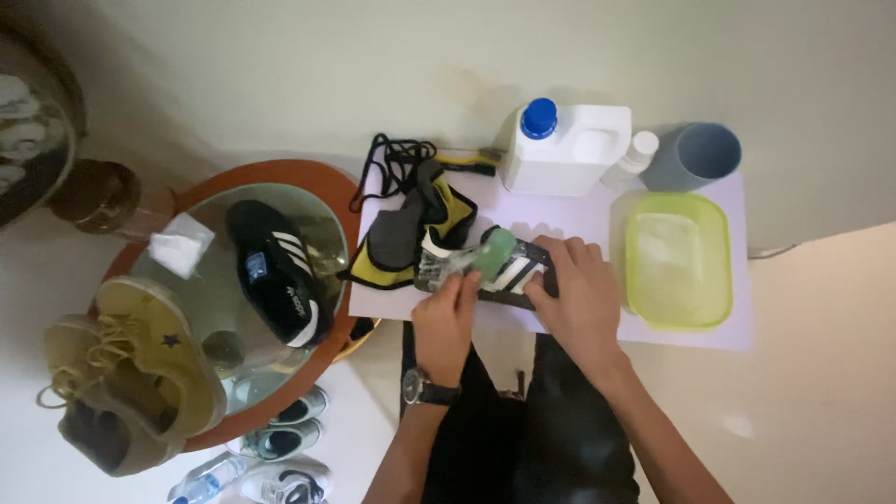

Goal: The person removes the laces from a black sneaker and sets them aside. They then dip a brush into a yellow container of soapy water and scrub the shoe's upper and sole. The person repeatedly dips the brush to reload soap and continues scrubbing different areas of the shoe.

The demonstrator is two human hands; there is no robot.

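Note:
My left hand (446, 319), a watch on its wrist, grips a green brush (496, 250) with a clear handle and presses it against a black shoe with white stripes (519, 273). My right hand (581, 297) lies over that shoe and holds it down on the white sheet (579, 217). Most of the shoe is hidden under my two hands. Just left of the brush lie dark insoles on a yellow and black cloth (411, 235).
A yellow-green basin (714, 280) sits right of my hands. Behind stand a white jug with a blue cap (569, 149), a small white bottle (640, 152) and a grey-blue cup (700, 154). Black laces (399, 161) lie at the back left. A round tray (280, 177) holds another black shoe (275, 271), khaki shoes (131, 373).

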